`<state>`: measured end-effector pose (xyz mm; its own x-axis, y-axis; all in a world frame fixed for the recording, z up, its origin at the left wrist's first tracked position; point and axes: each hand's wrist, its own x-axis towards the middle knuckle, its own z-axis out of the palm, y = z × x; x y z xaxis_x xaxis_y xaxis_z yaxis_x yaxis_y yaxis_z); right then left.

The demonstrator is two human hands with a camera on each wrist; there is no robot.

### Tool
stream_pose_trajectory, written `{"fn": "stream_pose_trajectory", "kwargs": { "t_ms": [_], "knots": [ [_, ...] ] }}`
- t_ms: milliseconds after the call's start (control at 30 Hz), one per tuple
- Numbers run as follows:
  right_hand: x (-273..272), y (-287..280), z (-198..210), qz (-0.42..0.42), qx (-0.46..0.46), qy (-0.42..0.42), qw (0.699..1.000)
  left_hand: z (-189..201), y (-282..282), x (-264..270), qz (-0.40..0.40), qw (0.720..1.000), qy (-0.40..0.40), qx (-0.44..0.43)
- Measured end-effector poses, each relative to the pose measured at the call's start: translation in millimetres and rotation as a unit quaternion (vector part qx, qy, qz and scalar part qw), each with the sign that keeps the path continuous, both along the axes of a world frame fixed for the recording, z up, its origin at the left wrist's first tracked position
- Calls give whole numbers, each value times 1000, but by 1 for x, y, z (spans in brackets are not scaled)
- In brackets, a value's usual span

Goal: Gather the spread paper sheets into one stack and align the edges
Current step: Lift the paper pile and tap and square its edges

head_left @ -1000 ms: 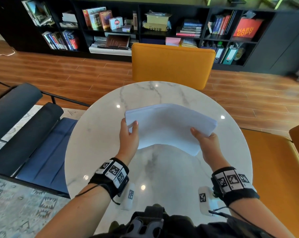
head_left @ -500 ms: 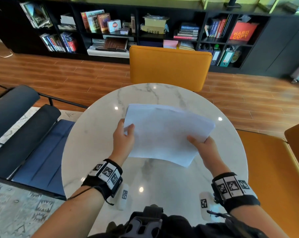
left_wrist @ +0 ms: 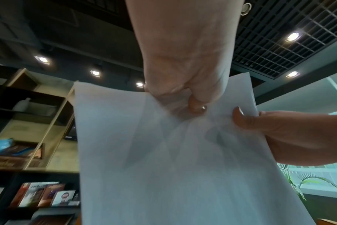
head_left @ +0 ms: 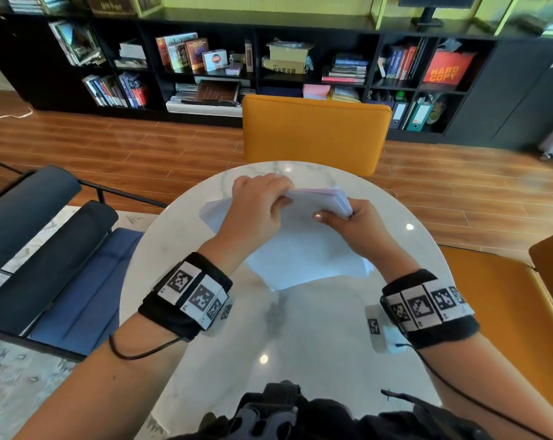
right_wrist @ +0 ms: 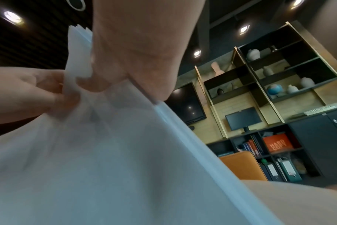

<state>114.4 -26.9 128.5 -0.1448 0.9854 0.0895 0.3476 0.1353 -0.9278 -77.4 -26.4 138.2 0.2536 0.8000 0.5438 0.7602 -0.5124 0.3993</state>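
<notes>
A stack of white paper sheets point(head_left: 303, 252) stands tilted on its lower edge on the round marble table point(head_left: 294, 331). My left hand point(head_left: 262, 201) grips the top edge from the left, fingers curled over it. My right hand point(head_left: 351, 223) pinches the upper right corner, thumb on the near face. In the left wrist view the paper sheets point(left_wrist: 173, 159) fill the frame, with my left hand point(left_wrist: 185, 85) above and my right hand point(left_wrist: 275, 130) at the right edge. In the right wrist view the sheets point(right_wrist: 110, 159) show slightly uneven top corners between both hands.
An orange chair point(head_left: 313, 134) stands across the table, another orange seat point(head_left: 497, 300) at the right. A dark blue lounge chair point(head_left: 56, 268) sits at the left. Black bookshelves point(head_left: 269, 65) line the far wall. Wooden floor surrounds the table.
Both hands have moved from the sheets' side edges up to the top edge and closer together. The stack has swung from nearly flat to standing upright on the table.
</notes>
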Motion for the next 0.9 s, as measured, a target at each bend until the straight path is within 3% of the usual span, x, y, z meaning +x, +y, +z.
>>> {"fn": "stream_pose_trajectory", "kwargs": {
  "t_ms": [100, 167, 233, 267, 333, 400, 433, 633, 833, 900],
  "knots": [
    [-4, -2, -8, -26, -2, 47, 999, -7, -3, -3, 23, 999, -11, 35],
    [-2, -4, -13, -43, -17, 66, 997, -17, -5, -8, 100, 991, -31, 78],
    [2, -6, -15, -65, -37, 99, 992, -29, -8, -18, 204, 969, -102, 95],
    [5, -7, -17, -72, -46, 117, 989, -34, -10, -23, 240, 954, -166, 71],
    [10, -8, -19, -81, -60, 149, 984, -42, -16, -29, 247, 910, -321, -84],
    [12, -8, -20, -85, -69, 164, 980, -49, -18, -29, 165, 834, -462, -252],
    [12, -8, -20, -87, -71, 170, 979, -51, -18, -27, 136, 818, -482, -283],
    [7, -10, -28, -112, -37, 217, 969, -48, -22, -4, 150, 850, -468, -190],
    [3, -24, -76, -163, -54, 156, 973, -91, -33, 3, 119, 830, -487, -246],
    [2, -24, -81, -180, -57, 143, 972, -95, -34, 2, 135, 841, -468, -235]
  ]
}}
